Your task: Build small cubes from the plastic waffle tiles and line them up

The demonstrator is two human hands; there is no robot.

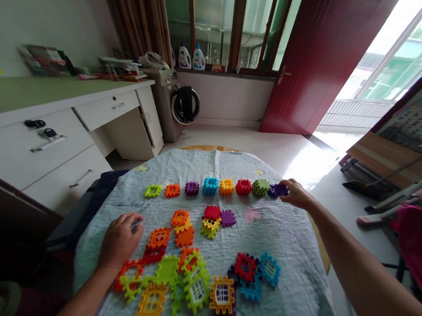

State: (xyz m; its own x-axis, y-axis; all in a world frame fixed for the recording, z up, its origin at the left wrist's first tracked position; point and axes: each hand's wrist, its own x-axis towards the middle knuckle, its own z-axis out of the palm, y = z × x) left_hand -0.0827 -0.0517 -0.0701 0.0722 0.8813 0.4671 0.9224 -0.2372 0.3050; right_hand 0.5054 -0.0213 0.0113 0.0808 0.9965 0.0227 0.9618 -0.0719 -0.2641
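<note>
My right hand (296, 193) holds a dark purple block (278, 190) at the right end of a row on the cloth. Beside it in the row are a green block (261, 187), a red block (244, 187), a yellow block (226, 186), a blue block (210, 186), a purple block (192, 188), an orange block (172, 190) and a lime block (153, 191). My left hand (122, 236) rests at the left with its fingers curled round something small and dark, too hidden to name. Loose orange pieces (159, 237) lie just right of it.
A light blue cloth (273, 226) covers the round table. Nearer me lie several green, yellow and blue pieces (270, 269). A red piece (212, 212) and a purple piece (227, 218) lie mid-table. Beyond stand a washing machine (166, 108) and a red door (298, 60).
</note>
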